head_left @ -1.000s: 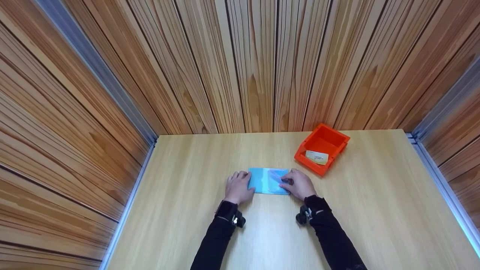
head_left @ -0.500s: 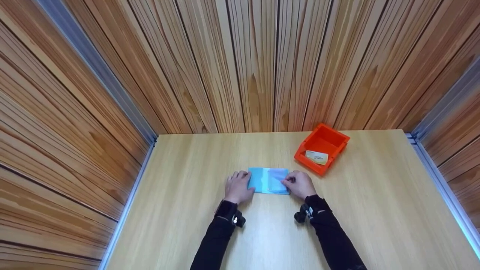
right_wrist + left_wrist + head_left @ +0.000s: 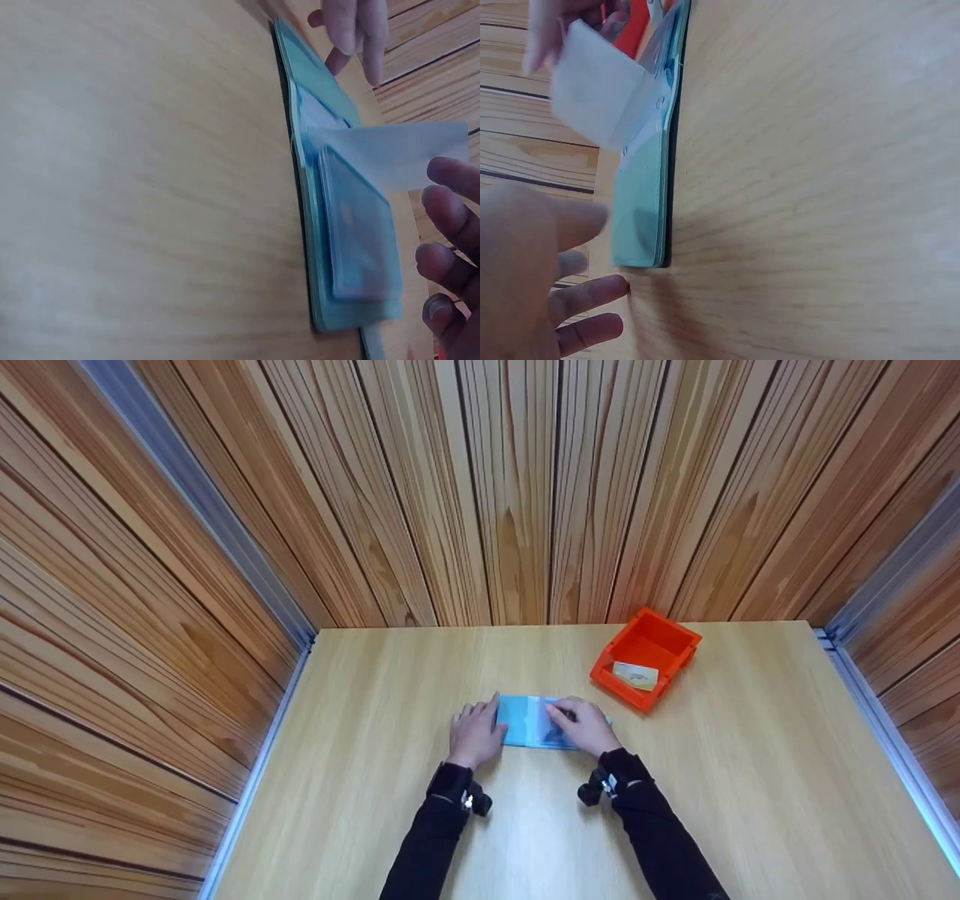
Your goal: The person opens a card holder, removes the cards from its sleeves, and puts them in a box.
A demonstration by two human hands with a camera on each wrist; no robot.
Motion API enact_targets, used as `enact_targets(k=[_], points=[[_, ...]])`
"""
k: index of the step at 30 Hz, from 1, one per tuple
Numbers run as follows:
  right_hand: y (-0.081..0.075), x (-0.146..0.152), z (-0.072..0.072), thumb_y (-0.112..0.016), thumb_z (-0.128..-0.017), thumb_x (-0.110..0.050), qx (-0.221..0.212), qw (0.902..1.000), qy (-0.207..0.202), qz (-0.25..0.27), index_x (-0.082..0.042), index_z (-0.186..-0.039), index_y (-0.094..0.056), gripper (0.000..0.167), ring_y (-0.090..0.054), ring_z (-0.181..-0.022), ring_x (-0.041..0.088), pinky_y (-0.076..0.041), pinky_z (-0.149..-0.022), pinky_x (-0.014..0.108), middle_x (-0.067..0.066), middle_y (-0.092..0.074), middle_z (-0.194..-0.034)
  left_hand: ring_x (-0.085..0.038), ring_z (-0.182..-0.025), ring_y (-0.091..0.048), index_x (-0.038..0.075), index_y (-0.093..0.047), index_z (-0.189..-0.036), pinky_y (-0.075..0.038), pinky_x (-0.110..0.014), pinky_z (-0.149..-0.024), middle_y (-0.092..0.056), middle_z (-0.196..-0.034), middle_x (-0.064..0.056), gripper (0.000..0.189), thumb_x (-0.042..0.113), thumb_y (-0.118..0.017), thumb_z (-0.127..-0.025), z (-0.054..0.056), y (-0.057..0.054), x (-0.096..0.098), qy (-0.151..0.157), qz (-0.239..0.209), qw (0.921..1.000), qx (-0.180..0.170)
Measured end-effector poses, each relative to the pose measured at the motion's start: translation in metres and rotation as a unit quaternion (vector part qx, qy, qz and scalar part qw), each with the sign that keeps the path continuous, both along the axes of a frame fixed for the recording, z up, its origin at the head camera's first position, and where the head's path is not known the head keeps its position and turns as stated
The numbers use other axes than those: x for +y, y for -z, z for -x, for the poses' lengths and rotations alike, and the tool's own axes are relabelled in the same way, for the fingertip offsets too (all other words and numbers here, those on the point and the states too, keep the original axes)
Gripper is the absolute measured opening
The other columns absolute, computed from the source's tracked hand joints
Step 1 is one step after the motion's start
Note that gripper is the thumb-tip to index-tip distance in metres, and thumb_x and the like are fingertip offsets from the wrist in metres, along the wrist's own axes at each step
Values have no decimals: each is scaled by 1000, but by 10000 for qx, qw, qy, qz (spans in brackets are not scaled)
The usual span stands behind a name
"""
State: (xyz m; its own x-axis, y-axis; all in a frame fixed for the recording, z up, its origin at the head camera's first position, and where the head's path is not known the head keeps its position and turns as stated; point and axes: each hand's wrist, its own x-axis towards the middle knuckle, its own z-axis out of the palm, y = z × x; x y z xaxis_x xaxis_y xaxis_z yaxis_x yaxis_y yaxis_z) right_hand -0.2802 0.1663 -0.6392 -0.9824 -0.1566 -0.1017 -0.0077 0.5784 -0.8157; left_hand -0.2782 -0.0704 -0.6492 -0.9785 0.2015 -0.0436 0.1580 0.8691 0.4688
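Note:
A teal card holder (image 3: 514, 721) lies spread on the table, with see-through plastic sleeves in its middle and right half. One translucent sleeve page (image 3: 600, 94) stands raised from it, its free edge at the fingers of my right hand (image 3: 586, 727), which pinch it. In the right wrist view, more clear sleeves (image 3: 360, 225) lie flat under the raised page. My left hand (image 3: 474, 735) rests beside the holder's left end. Its fingers are spread and relaxed, holding nothing; whether they touch the holder's edge I cannot tell.
An orange open bin (image 3: 670, 645) stands at the back right, with a pale printed card (image 3: 636, 675) in it. Wooden plank walls (image 3: 517, 510) enclose the table (image 3: 375, 682) at the back and sides.
My right hand has moved left from the holder's right edge, lifting a sleeve page over. The left hand's fingers have straightened a little at the holder's left edge.

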Motion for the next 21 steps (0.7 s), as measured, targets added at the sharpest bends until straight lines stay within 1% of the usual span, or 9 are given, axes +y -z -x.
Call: enact_targets(k=[2,5,7,9,12,14,16,19,21], points=[[0,-5,0,-59,-105,-40,-43,9999,-113,44,-13,-127,-74,38,-57,-100,24,-46,-93,41,5,-65,-105,-36,-136,-50,14,-40,-160,-36,-52,-109,-59,-147,-13,58,34,-54,-107,0,-1,-2,-79,-127,9999,50],[2,-11,0,-59,-105,-40,-18,9996,-278,12,-13,-131,-73,40,-60,-118,30,-45,-107,51,8,-69,-121,-38,-138,-49,14,-41,-159,-33,-56,-114,-59,-147,-14,56,36,-48,-109,0,-2,-5,-186,-254,9994,129],[3,-14,1,-59,-106,-38,32,9991,-416,-80,-13,-132,-72,39,-55,-134,36,-38,-116,57,12,-68,-133,-39,-138,-49,14,-41,-159,-32,-56,-114,-59,-147,-15,56,38,-46,-109,0,-2,-5,-242,-306,9991,154],[5,-16,0,-58,-106,-37,45,9983,-543,-184,-14,-133,-72,38,-46,-145,40,-30,-120,60,14,-64,-143,-38,-136,-50,16,-41,-160,-34,-55,-112,-60,-145,-15,56,39,-47,-109,1,-2,-5,-268,-264,9991,195],[8,-19,-1,-59,-106,-35,-4,9972,-673,-322,-17,-134,-72,36,-39,-150,41,-26,-122,62,15,-59,-148,-34,-131,-53,20,-40,-160,-38,-49,-106,-62,-143,-12,57,39,-51,-107,1,0,-4,-215,-107,9993,273],[10,-20,-2,-60,-105,-34,42,9963,-757,-397,-18,-133,-72,34,-50,-139,38,-35,-117,58,15,-64,-140,-31,-127,-54,22,-41,-160,-38,-47,-103,-63,-140,-10,59,40,-55,-105,0,3,-3,-99,65,9993,362],[11,-22,-2,-62,-104,-31,226,9951,-825,-503,-17,-131,-74,32,-59,-120,32,-44,-107,51,12,-68,-123,-29,-122,-55,24,-45,-158,-39,-45,-98,-64,-136,-9,60,39,-60,-103,-1,6,-2,58,214,9985,505],[13,-24,-2,-65,-103,-29,451,9932,-886,-605,-15,-128,-75,30,-55,-94,23,-45,-87,42,5,-64,-99,-28,-114,-55,25,-52,-154,-40,-43,-91,-64,-129,-7,59,39,-66,-98,-4,10,-2,286,419,9962,714],[14,-25,-2,-66,-102,-28,505,9928,-868,-653,-15,-128,-75,30,-56,-95,22,-45,-90,42,2,-64,-97,-28,-110,-54,25,-56,-151,-39,-42,-87,-64,-126,-7,57,39,-68,-96,-6,11,-3,372,518,9948,798]])
